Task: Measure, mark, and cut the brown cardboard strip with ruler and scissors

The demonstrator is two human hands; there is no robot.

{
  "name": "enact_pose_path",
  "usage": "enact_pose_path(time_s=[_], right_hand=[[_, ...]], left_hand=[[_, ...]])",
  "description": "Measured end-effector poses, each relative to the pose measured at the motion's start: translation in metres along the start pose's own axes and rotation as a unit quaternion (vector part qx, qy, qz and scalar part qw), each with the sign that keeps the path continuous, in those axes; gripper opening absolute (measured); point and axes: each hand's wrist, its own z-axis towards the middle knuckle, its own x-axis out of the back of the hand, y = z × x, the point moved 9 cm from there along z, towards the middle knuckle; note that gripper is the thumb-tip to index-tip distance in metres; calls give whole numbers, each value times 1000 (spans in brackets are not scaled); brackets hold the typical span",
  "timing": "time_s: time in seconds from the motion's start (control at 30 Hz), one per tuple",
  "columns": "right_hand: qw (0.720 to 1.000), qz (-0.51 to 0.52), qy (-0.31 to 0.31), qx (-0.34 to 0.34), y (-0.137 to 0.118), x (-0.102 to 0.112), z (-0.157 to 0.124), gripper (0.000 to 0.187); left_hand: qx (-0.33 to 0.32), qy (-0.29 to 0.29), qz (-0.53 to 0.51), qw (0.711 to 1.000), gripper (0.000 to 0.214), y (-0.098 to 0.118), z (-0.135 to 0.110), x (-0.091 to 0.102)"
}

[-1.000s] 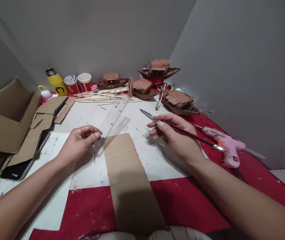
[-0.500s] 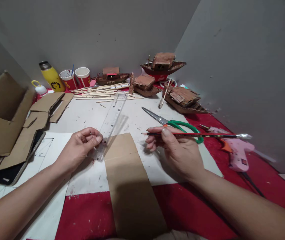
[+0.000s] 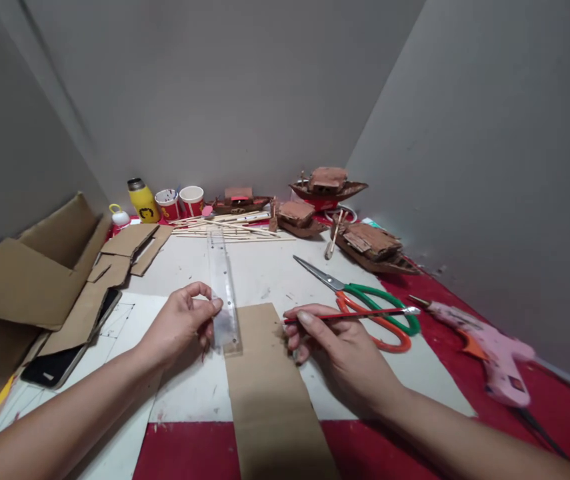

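Observation:
Between thumb and fingers, my left hand [image 3: 187,320] grips a clear plastic ruler [image 3: 223,280] by its edge near the lower end. The ruler points away from me, its near end over the left edge of a brown cardboard strip [image 3: 269,393]. My right hand [image 3: 339,347] pinches a red and black pencil [image 3: 359,315] near its tip. The pencil lies almost level, its tip pointing left above the strip's right edge. Just behind that hand rest scissors [image 3: 332,281] with green and orange handles, blades apart.
Cardboard pieces [image 3: 119,267] partly cover a phone [image 3: 49,367] beside a cardboard box [image 3: 19,280] at left. Thin wooden sticks [image 3: 235,230], paper cups [image 3: 192,200], a yellow bottle [image 3: 143,202] and brown model boats [image 3: 372,247] line the back. A pink glue gun [image 3: 495,347] lies at right.
The ruler has turned from a rightward slant to nearly straight away from me. My right hand has moved slightly left and lower with the pencil. The view has tilted up.

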Motion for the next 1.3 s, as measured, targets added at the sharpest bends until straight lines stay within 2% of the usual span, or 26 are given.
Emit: enact_pose_path(time_s=[0.2,0.37,0.5,0.83,0.93,1.0,1.17,1.3], right_hand=[[999,44,15,-21,-9,-6,9,35],[991,119,33,-46,11,-14,22,32],[991,117,51,-49,21,-10,27,30],[990,99,69,-73,20,-4,27,28],[989,103,68,-79,19,-5,28,27],[988,112,68,-81,19,-5,29,27],[985,139,81,-65,20,2,32,30],[981,156,114,-29,14,11,31,29]], left_hand=[[13,-55,-9,998,30,-9,7,-11],[41,-67,-2,997,32,-24,17,-12],[53,-80,8,995,33,-31,20,-12],[52,-78,17,995,31,-32,18,-15],[60,-69,18,996,31,-27,16,-14],[43,-66,36,996,29,-18,15,-14],[-47,-71,193,978,23,13,18,-13],[-55,-94,254,961,28,13,32,-20]])
